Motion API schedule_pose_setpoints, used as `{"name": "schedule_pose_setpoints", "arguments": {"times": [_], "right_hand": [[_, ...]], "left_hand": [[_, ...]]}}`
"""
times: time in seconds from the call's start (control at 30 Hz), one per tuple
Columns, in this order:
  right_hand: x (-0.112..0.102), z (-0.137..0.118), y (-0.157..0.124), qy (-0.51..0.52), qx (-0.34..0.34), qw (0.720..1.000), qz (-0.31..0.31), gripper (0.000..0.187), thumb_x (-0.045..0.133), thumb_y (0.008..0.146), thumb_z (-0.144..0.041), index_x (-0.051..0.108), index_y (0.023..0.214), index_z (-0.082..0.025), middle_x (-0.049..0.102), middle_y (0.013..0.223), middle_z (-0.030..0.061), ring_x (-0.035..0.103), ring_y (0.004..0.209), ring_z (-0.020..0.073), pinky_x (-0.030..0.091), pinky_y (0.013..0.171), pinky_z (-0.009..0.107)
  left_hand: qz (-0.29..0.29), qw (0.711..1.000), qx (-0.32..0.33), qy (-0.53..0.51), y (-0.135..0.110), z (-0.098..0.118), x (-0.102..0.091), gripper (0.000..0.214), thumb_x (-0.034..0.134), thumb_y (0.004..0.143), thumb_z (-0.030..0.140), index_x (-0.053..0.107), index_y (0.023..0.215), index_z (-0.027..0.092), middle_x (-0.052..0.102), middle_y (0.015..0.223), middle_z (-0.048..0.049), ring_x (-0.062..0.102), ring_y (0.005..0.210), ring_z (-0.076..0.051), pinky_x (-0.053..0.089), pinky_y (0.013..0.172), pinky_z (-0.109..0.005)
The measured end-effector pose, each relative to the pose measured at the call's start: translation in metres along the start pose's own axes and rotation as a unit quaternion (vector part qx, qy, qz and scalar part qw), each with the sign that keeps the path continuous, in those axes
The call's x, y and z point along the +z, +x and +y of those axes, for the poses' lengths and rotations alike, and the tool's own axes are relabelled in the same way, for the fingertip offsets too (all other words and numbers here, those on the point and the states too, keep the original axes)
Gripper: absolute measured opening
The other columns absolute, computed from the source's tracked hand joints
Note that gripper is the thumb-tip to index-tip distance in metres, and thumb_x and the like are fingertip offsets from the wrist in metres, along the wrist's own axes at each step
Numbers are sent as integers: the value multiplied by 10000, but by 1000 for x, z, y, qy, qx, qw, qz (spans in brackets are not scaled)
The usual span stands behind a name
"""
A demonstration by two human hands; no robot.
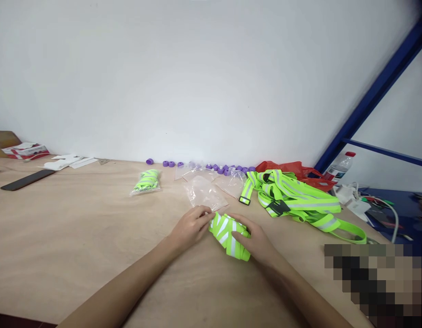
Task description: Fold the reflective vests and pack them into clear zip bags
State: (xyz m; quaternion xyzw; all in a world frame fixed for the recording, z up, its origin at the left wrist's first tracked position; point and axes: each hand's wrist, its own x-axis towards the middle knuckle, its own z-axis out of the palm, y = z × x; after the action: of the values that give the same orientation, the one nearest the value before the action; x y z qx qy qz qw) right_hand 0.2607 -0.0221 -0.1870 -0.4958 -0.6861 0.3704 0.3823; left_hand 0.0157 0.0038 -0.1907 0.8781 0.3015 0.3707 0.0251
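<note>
A folded bundle of neon-green reflective strap (228, 234) lies on the wooden table (77, 237) between my hands. My right hand (257, 241) is wrapped around the bundle's right side. My left hand (192, 225) pinches its left end, at the edge of a clear plastic bag (204, 191). A pile of loose green reflective straps (293, 200) lies to the right. One strap bundle sealed in a bag (146, 181) sits further back on the left.
Several purple caps (224, 169) line the white wall. More clear bags (231, 182) lie behind. A red bag (296, 171), a water bottle (339, 167), white cables (364, 202), a dark flat bar (26, 180) and papers (69, 161) are around. A blue metal frame (375, 98) rises at the right.
</note>
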Motion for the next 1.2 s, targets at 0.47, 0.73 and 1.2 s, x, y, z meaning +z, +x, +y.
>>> {"name": "schedule_pose_setpoints", "arguments": {"times": [0.47,0.73,1.2], "right_hand": [[4,0,2,317,152,936,17,843,842,667,-408,463,1404,-259,727,1198,87,695,1037,320,545,844,424],[17,-2,-3,304,135,943,-4,793,845,687,-411,520,1395,-260,669,1321,87,648,1158,316,523,944,443],[10,7,3,342,116,924,122,609,880,617,-424,685,1167,-250,729,1202,73,669,1091,327,551,864,413]], "left_hand": [[-50,997,46,-38,3,0,-8,342,398,930,40,608,1166,173,660,1100,-122,619,1022,-220,534,856,-337],[-100,992,44,-66,4,11,-5,319,408,904,29,626,1090,168,657,1068,-111,612,997,-219,510,863,-324],[147,864,-285,-388,3,9,7,178,744,824,287,606,886,193,564,816,1,529,773,-146,447,773,-279]]}}
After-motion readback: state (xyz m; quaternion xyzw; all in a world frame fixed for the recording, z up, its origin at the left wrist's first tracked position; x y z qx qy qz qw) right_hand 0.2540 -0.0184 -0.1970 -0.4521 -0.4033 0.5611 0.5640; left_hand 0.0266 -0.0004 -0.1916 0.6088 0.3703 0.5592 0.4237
